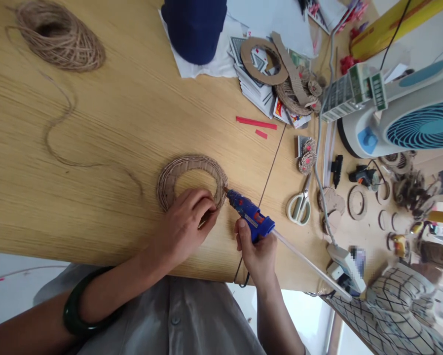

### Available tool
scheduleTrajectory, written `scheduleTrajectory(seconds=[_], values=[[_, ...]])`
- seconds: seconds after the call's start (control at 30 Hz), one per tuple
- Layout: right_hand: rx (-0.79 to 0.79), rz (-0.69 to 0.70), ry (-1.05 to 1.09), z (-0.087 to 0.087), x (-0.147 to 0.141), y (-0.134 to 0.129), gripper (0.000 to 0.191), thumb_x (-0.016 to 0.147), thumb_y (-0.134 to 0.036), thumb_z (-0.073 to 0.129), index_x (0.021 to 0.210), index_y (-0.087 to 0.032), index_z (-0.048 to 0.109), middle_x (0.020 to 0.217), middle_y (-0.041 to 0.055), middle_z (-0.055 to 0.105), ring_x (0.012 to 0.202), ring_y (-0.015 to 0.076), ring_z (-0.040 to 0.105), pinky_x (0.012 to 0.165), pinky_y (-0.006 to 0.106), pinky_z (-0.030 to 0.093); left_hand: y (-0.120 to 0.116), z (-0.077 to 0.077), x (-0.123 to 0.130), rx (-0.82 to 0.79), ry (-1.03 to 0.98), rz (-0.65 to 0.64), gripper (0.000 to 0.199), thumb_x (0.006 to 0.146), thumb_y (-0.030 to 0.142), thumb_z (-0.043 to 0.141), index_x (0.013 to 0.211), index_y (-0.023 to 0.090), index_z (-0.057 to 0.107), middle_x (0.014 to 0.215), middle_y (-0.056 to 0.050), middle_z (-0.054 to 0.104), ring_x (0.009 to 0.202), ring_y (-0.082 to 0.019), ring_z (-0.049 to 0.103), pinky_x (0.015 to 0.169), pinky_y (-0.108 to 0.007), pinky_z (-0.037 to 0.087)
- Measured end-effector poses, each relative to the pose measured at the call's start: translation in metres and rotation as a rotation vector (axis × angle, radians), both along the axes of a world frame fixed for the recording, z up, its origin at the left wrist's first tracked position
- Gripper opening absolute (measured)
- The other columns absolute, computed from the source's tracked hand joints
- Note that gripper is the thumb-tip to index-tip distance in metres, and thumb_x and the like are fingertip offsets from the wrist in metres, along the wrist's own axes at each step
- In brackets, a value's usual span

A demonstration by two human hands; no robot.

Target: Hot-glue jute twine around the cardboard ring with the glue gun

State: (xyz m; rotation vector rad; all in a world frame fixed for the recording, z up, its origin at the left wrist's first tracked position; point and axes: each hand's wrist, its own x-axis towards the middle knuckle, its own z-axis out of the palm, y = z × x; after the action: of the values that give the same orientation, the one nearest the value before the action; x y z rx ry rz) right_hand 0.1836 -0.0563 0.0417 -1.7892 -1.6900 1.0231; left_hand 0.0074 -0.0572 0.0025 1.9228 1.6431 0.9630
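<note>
A brown cardboard ring (pixel 192 165), its edge wrapped with twine, lies on the wooden table. My left hand (pixel 190 217) rests on the ring's near side, fingers curled and gripping its rim. In my right hand (pixel 258 249) is a blue hot glue gun (pixel 250 213), with a long pale glue stick (pixel 310 264) sticking out of its back. The gun's nozzle is at the right edge of the ring; whether it touches is hard to tell. A loose strand of twine (pixel 62 158) trails across the table left of the ring.
A twine ball (pixel 62 37) sits at the far left. Red strips (pixel 256 123), playing cards (pixel 256 93) and scissors (pixel 299 207) lie right of centre. A fan (pixel 417 113), a grey cable (pixel 319 148) and a power strip (pixel 345 266) stand further right. The glue gun's cord crosses the table.
</note>
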Motion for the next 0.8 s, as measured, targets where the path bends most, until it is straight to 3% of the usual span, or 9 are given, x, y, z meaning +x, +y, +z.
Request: scheduleTrajectory(seconds=[0.17, 0.43, 0.8], values=[[0.028, 0.002, -0.101, -0.005, -0.001, -0.001, 0.035, 0.096, -0.046, 0.055, 0.078, -0.017, 0.066, 0.055, 0.0006, 0.059, 0.052, 0.0154, 0.059, 0.047, 0.023, 0.045, -0.002, -0.003, 0.000, -0.004, 0.040, -0.028, 0.006, 0.093, 0.018, 0.061, 0.099, 0.018, 0.058, 0.102, -0.004, 0.063, 0.098, -0.021, 0.059, 0.089, -0.037, 0.050], [0.228, 0.110, -0.284, -0.010, -0.005, 0.005, 0.028, 0.098, -0.039, 0.053, 0.089, -0.017, 0.068, 0.073, 0.0063, 0.071, 0.063, 0.0199, 0.069, 0.056, 0.027, 0.051, -0.005, -0.004, -0.003, 0.034, 0.030, -0.040, 0.009, 0.094, 0.017, 0.060, 0.103, 0.017, 0.058, 0.104, -0.004, 0.064, 0.096, -0.020, 0.060, 0.090, -0.036, 0.050], [0.299, 0.135, -0.364, -0.007, -0.012, 0.011, 0.035, 0.100, -0.042, 0.049, 0.086, -0.016, 0.068, 0.069, 0.0084, 0.072, 0.059, 0.0226, 0.070, 0.054, 0.029, 0.052, -0.006, -0.008, -0.002, 0.064, 0.035, -0.036, 0.013, 0.094, 0.016, 0.061, 0.106, 0.017, 0.058, 0.105, -0.004, 0.065, 0.097, -0.019, 0.061, 0.092, -0.035, 0.051]])
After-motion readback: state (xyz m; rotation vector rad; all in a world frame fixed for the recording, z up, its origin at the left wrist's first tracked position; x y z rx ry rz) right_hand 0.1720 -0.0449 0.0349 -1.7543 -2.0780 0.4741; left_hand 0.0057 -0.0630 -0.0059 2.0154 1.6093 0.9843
